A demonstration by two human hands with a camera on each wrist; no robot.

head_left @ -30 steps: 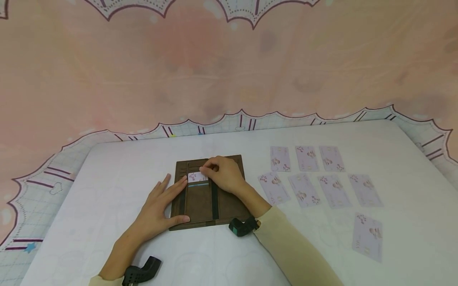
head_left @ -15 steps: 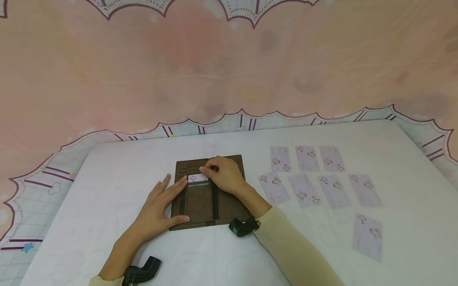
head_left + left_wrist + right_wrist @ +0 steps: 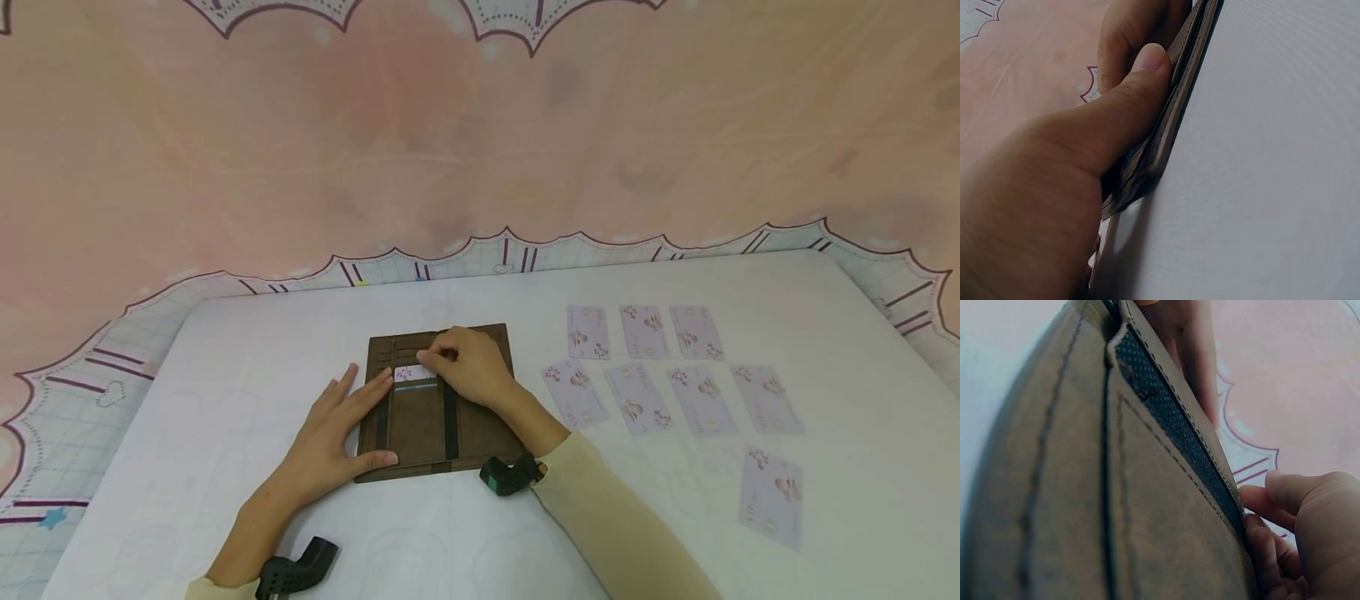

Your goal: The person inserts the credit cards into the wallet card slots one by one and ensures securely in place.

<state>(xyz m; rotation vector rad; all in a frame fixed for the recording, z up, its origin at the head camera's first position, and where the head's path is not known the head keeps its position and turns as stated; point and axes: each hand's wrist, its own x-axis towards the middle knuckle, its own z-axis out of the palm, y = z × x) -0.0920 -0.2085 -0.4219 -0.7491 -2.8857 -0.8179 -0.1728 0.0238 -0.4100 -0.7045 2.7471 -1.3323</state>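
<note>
A brown wallet point(image 3: 412, 429) lies spread on the white table. From one of its left-hand slots shows the upper strip of a white card point(image 3: 406, 372) with a pink flower print. The thumb and index finger of my right hand point(image 3: 472, 364) pinch this card at its upper right; the other fingers are curled. My left hand point(image 3: 330, 437) rests with spread fingers along the wallet's left side, fingertips beside the card and thumb on the lower part. In the left wrist view the left thumb point(image 3: 1141, 81) presses the wallet's edge point(image 3: 1166, 137). The card is hidden in both wrist views.
Several similar pale cards point(image 3: 635, 398) lie apart in rows right of the wallet, with a single card point(image 3: 771, 497) nearer the front right. A patterned cloth point(image 3: 480, 150) rises behind the table point(image 3: 420, 542). Black wrist cameras point(image 3: 298, 568) sit on both forearms.
The card has slid slightly deeper into its slot, with the right fingertips still at its upper edge. The left hand and the wallet have stayed in place.
</note>
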